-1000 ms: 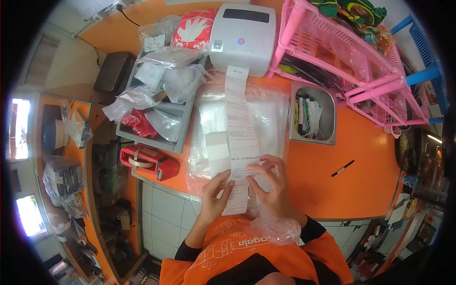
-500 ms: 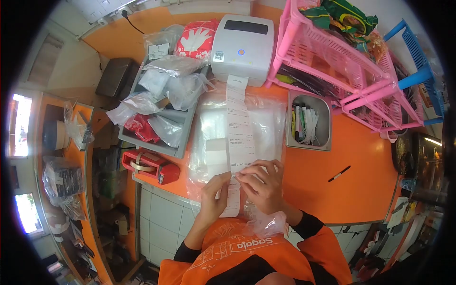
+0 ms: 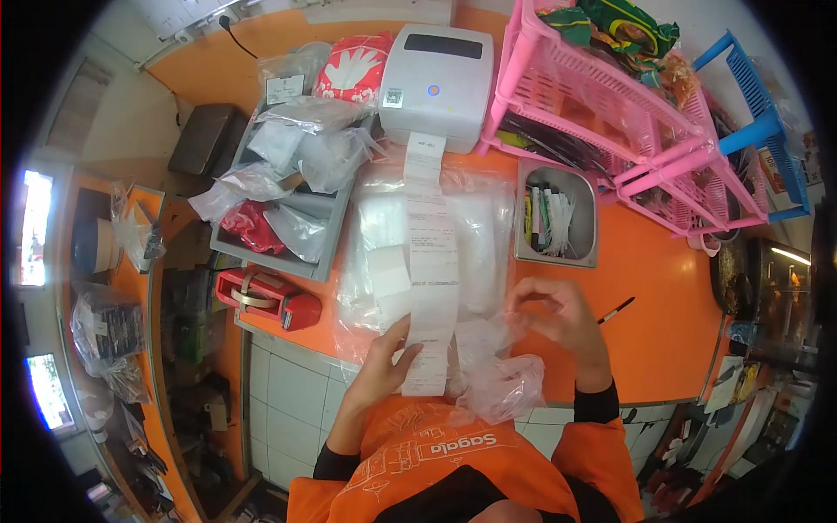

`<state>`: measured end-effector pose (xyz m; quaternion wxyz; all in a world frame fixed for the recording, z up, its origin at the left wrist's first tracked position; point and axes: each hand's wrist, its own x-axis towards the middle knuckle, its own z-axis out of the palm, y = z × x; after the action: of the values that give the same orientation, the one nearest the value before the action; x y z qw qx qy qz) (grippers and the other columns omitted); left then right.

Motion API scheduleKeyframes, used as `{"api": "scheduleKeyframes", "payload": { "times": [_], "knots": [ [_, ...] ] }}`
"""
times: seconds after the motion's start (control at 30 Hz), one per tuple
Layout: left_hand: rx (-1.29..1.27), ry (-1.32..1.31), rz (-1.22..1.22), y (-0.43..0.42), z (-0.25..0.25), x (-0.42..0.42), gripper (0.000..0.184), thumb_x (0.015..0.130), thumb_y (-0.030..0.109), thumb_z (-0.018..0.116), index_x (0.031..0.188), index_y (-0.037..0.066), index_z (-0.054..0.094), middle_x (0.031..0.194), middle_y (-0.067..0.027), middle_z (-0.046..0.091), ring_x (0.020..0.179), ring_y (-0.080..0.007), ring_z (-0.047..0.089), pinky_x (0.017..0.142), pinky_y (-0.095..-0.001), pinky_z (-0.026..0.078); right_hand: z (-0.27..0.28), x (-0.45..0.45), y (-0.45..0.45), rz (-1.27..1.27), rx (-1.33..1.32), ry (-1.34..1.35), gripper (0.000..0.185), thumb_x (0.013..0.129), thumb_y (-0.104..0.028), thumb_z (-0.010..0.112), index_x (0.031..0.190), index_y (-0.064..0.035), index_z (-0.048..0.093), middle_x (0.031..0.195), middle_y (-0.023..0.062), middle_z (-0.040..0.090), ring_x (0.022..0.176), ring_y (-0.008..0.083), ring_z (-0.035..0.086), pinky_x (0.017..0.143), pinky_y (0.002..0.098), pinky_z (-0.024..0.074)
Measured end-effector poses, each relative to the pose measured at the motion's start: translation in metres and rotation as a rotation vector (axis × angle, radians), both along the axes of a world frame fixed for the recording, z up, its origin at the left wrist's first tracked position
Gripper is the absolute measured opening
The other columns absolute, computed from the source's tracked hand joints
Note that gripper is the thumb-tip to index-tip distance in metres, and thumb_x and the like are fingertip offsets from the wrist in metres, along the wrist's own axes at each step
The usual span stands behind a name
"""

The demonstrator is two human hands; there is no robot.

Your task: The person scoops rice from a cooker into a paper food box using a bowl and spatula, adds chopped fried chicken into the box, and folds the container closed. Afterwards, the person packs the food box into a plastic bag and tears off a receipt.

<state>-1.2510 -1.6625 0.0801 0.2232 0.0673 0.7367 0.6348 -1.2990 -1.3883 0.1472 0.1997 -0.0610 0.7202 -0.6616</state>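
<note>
A long printed paper strip runs from the slot of the white label printer down toward my body. My left hand is closed at the strip's left edge, thumb and fingers on the paper. To the right of the strip, my right hand is raised over the table with its fingers curled. A crumpled clear plastic bag hangs from those fingers, although the exact grip is partly hidden. Beneath the strip lies a stack of clear plastic bags.
A grey bin of wrapped packets stands left, with a red tape dispenser in front. At right are a metal tray of pens, a pink basket rack and a loose pen.
My right hand has left the paper strip and moved right, the crumpled plastic bag shifting with it. My left hand stays at the strip's edge, slightly lower.
</note>
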Motion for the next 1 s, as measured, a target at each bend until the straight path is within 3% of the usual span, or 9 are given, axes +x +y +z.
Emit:
{"api": "scheduleKeyframes", "payload": {
  "times": [0.13, 0.2, 0.37, 0.5, 0.67, 0.73, 0.87, 0.93, 1.0],
  "knots": [
    [0.230, -0.161, 0.029, -0.002, 0.006, 0.005, 0.074, 0.080, -0.015, 0.048, 0.144, 0.008, 0.020, 0.128, -0.0120, 0.047, 0.120, -0.0197, 0.045, 0.102, -0.0336, 0.034, -0.027, -0.005, 0.015, -0.039, 0.117, 0.049, 0.015, 0.076, -0.007, 0.069, 0.088, -0.0028, 0.062, 0.084, 0.0021, 0.064, 0.076, 0.0104, 0.060, 0.070, 0.0258, 0.0475],
    [0.281, 0.038, 0.115, -0.002, 0.005, 0.010, 0.079, 0.081, -0.014, 0.047, 0.147, 0.009, 0.011, 0.129, -0.0153, 0.047, 0.118, -0.0230, 0.047, 0.096, -0.0314, 0.034, -0.057, -0.004, 0.021, 0.318, 0.189, -0.066, 0.016, 0.080, -0.012, 0.068, 0.089, -0.0017, 0.059, 0.079, 0.0046, 0.061, 0.076, 0.0125, 0.060, 0.070, 0.0263, 0.0472],
    [0.062, -0.010, 0.019, -0.010, 0.010, 0.001, 0.066, 0.082, -0.011, 0.052, 0.141, 0.004, 0.026, 0.131, -0.0170, 0.046, 0.119, -0.0205, 0.046, 0.095, -0.0313, 0.037, -0.084, 0.017, 0.006, 0.503, 0.425, -0.122, 0.021, 0.075, -0.011, 0.070, 0.089, -0.0024, 0.058, 0.088, 0.0101, 0.058, 0.083, 0.0213, 0.058, 0.075, 0.0300, 0.0463],
    [0.152, -0.116, 0.324, 0.000, -0.023, 0.002, 0.046, 0.082, -0.007, 0.059, 0.125, 0.002, 0.046, 0.115, -0.0116, 0.057, 0.109, -0.0155, 0.053, 0.093, -0.0287, 0.041, -0.116, 0.034, 0.013, 0.265, 0.367, 0.174, 0.046, 0.070, -0.015, 0.073, 0.109, -0.0032, 0.051, 0.110, 0.0157, 0.045, 0.104, 0.0275, 0.046, 0.087, 0.0342, 0.0400],
    [0.275, -0.126, 0.497, 0.010, -0.021, -0.001, 0.040, 0.083, -0.007, 0.060, 0.114, 0.007, 0.038, 0.102, -0.0144, 0.062, 0.096, -0.0164, 0.060, 0.079, -0.0260, 0.050, -0.214, 0.069, 0.032, 0.069, 0.253, -0.240, 0.063, 0.074, -0.019, 0.069, 0.126, -0.0025, 0.038, 0.114, 0.0170, 0.042, 0.110, 0.0322, 0.041, 0.096, 0.0385, 0.0343],
    [0.376, -0.142, 0.548, 0.014, -0.016, -0.001, 0.043, 0.082, -0.009, 0.060, 0.111, 0.009, 0.033, 0.102, -0.0170, 0.061, 0.095, -0.0181, 0.062, 0.075, -0.0254, 0.052, -0.219, 0.073, 0.032, 0.045, 0.399, 0.062, 0.062, 0.075, -0.018, 0.068, 0.127, -0.0022, 0.038, 0.117, 0.0187, 0.040, 0.113, 0.0327, 0.040, 0.095, 0.0380, 0.0344],
    [0.308, -0.072, 0.589, 0.022, -0.014, 0.000, 0.053, 0.079, -0.009, 0.063, 0.111, 0.011, 0.026, 0.101, -0.0160, 0.060, 0.088, -0.0177, 0.064, 0.067, -0.0229, 0.053, -0.104, 0.022, -0.017, -0.405, 0.574, 0.685, 0.049, 0.076, -0.012, 0.067, 0.120, -0.0047, 0.047, 0.114, 0.0173, 0.047, 0.108, 0.0324, 0.047, 0.090, 0.0386, 0.0385],
    [0.300, -0.045, 0.605, 0.028, -0.014, 0.002, 0.053, 0.079, -0.010, 0.064, 0.111, 0.011, 0.027, 0.101, -0.0152, 0.059, 0.086, -0.0173, 0.064, 0.065, -0.0216, 0.052, -0.079, 0.002, -0.037, 0.068, 0.500, 0.804, 0.030, 0.075, -0.009, 0.067, 0.104, -0.0073, 0.060, 0.101, 0.0108, 0.056, 0.096, 0.0287, 0.055, 0.083, 0.0378, 0.0427],
    [0.230, 0.019, 0.577, 0.031, -0.014, 0.000, 0.048, 0.080, -0.012, 0.061, 0.110, 0.006, 0.028, 0.105, -0.0148, 0.057, 0.084, -0.0176, 0.064, 0.063, -0.0217, 0.053, -0.062, -0.003, -0.074, 0.042, 0.425, 0.811, 0.025, 0.075, -0.008, 0.068, 0.099, -0.0069, 0.063, 0.095, 0.0089, 0.058, 0.091, 0.0269, 0.057, 0.081, 0.0362, 0.0438]
  ]
}}
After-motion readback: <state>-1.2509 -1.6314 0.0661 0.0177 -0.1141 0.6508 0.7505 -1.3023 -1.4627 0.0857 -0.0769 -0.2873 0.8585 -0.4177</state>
